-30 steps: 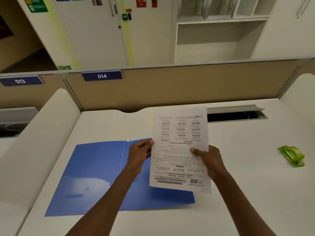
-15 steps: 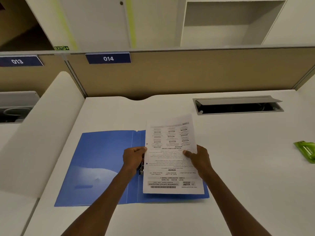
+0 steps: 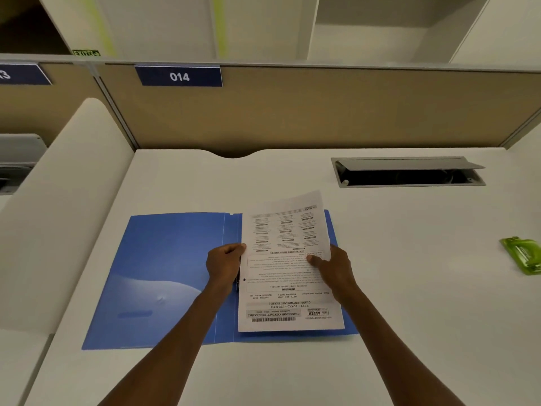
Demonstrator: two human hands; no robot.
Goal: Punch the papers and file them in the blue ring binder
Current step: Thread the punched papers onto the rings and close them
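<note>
Punched sheets going onto the binder rings

Both hands, left hand (image 3: 225,263) & right hand (image 3: 336,266), pinch the white printed paper sheets (image 3: 288,268) over the right half of the open blue plastic ring binder (image 3: 164,276) on the table. Risk: holes miss the rings, so the edge tears.

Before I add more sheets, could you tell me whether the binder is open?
Open: the blue ring binder lies spread flat.

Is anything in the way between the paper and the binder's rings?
Nothing visible. The paper is already over the open binder, held by the left hand and right hand. The left hand hides most of the rings.
</note>
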